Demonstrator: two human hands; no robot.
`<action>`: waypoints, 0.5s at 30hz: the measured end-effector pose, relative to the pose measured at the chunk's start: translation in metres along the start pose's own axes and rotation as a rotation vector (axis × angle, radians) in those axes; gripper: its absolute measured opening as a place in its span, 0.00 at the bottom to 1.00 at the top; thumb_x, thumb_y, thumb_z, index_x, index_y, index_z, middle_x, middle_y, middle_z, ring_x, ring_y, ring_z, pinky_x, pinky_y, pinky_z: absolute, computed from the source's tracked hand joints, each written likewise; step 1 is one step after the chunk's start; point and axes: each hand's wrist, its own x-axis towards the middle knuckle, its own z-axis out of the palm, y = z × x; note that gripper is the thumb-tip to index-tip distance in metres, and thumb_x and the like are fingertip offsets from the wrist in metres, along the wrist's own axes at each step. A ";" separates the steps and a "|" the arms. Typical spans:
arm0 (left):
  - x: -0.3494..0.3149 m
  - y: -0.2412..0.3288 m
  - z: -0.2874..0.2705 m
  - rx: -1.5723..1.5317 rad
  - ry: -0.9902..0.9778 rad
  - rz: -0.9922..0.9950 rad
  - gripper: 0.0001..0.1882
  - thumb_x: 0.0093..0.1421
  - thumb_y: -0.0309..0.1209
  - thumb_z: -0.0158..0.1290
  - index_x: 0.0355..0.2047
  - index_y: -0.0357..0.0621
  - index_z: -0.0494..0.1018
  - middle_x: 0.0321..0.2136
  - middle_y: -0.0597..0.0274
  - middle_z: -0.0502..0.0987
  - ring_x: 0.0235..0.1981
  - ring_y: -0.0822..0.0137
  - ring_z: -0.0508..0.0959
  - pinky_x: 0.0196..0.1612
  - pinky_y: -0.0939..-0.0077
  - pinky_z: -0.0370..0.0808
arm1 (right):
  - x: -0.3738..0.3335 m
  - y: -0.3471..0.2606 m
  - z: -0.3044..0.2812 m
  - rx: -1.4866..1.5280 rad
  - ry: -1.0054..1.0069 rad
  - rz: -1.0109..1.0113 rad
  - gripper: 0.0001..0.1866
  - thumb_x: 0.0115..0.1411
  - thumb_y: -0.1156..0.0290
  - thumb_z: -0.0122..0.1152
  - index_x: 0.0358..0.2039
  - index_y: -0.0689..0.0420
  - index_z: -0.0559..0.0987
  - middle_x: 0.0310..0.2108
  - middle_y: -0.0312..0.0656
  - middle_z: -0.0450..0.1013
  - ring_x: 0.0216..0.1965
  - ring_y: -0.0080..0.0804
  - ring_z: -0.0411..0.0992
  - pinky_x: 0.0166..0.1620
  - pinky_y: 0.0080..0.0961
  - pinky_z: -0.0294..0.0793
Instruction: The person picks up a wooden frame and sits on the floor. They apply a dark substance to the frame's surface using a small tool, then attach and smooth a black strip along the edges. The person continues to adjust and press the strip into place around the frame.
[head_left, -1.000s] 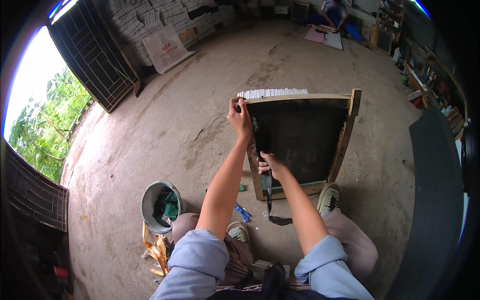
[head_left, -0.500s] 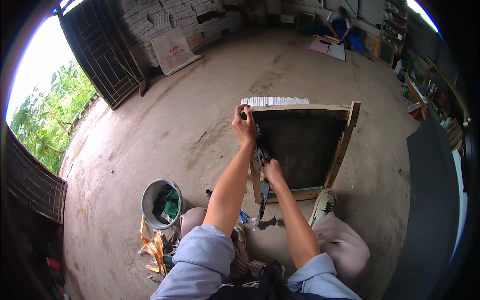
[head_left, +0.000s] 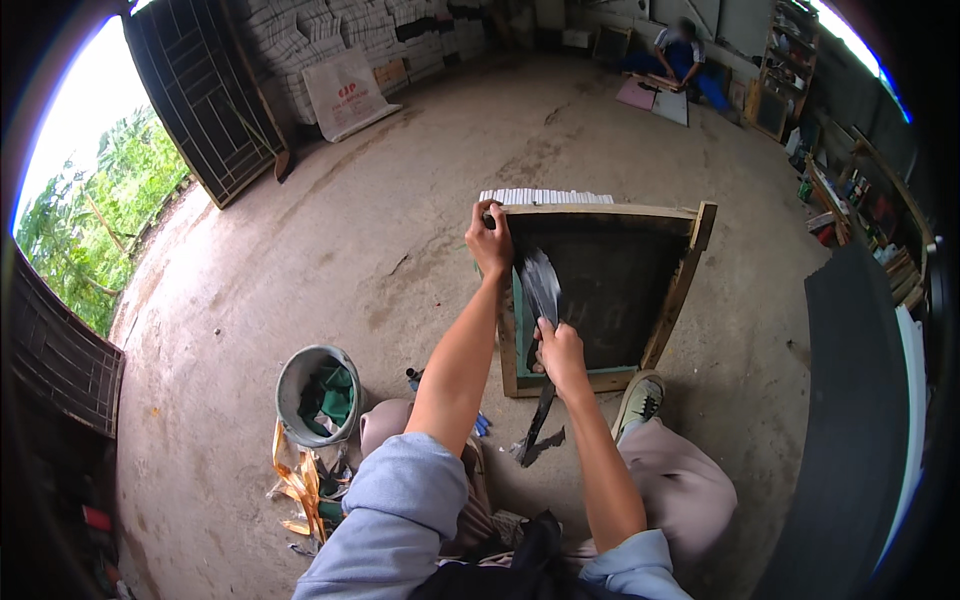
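A wooden frame (head_left: 676, 285) stretched with dark mesh (head_left: 620, 280) stands tilted on the floor in front of me. My left hand (head_left: 488, 240) is closed around its upper left corner. Inside the frame's left side, my right hand (head_left: 562, 358) grips a strip of dark grey tape (head_left: 541, 282). The strip's upper part curls above my fist, partly lifted off the mesh. Its lower part hangs over the bottom rail to the floor. Teal shows along the left and bottom inner edges. Whether the tape's upper end still sticks is hard to see.
To my left are a grey bucket (head_left: 318, 395) holding green scraps and crumpled brown tape (head_left: 298, 488). A row of white pieces (head_left: 545, 197) lies behind the frame. Another person (head_left: 680, 62) sits far back. A dark sheet (head_left: 855, 400) leans at the right.
My right hand has moved slightly right and pulled the tape strip away from the frame's left side, showing more teal there. My left hand keeps its hold on the corner.
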 end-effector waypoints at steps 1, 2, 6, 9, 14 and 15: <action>0.000 0.001 0.001 -0.002 0.004 0.014 0.12 0.59 0.37 0.46 0.34 0.42 0.72 0.26 0.48 0.77 0.28 0.50 0.78 0.32 0.64 0.72 | -0.002 0.002 -0.001 0.014 0.002 -0.010 0.21 0.64 0.59 0.46 0.23 0.63 0.74 0.13 0.46 0.68 0.17 0.39 0.71 0.26 0.34 0.69; 0.000 0.002 0.001 -0.005 -0.010 -0.007 0.12 0.59 0.37 0.46 0.34 0.42 0.72 0.26 0.48 0.77 0.27 0.50 0.78 0.31 0.64 0.72 | -0.003 0.003 -0.002 0.028 0.004 -0.021 0.21 0.64 0.59 0.46 0.23 0.62 0.73 0.11 0.45 0.67 0.15 0.36 0.70 0.24 0.33 0.69; 0.000 0.001 -0.004 -0.004 -0.047 -0.059 0.12 0.59 0.37 0.46 0.33 0.42 0.72 0.24 0.48 0.76 0.24 0.51 0.77 0.29 0.65 0.71 | -0.014 -0.003 -0.002 0.108 -0.023 0.027 0.20 0.64 0.59 0.46 0.23 0.62 0.73 0.10 0.43 0.66 0.14 0.34 0.69 0.22 0.32 0.67; -0.001 0.002 -0.002 -0.058 -0.042 -0.030 0.12 0.59 0.37 0.46 0.32 0.41 0.72 0.21 0.48 0.75 0.20 0.54 0.75 0.27 0.66 0.70 | -0.018 -0.003 -0.004 0.107 -0.008 0.001 0.20 0.64 0.60 0.46 0.23 0.63 0.73 0.11 0.43 0.67 0.13 0.33 0.69 0.22 0.30 0.67; 0.016 -0.018 -0.010 -0.258 -0.282 -0.074 0.12 0.60 0.37 0.45 0.34 0.40 0.67 0.27 0.50 0.72 0.29 0.62 0.71 0.36 0.69 0.68 | -0.011 0.026 -0.003 -0.038 0.035 -0.117 0.17 0.65 0.64 0.45 0.26 0.64 0.73 0.12 0.42 0.68 0.13 0.34 0.68 0.21 0.31 0.67; 0.020 -0.018 -0.011 -0.367 -0.393 -0.142 0.10 0.59 0.35 0.44 0.33 0.39 0.64 0.29 0.57 0.68 0.33 0.67 0.67 0.41 0.74 0.65 | -0.014 0.025 -0.008 0.040 -0.023 -0.089 0.16 0.65 0.62 0.46 0.34 0.65 0.71 0.18 0.39 0.69 0.16 0.24 0.67 0.23 0.23 0.68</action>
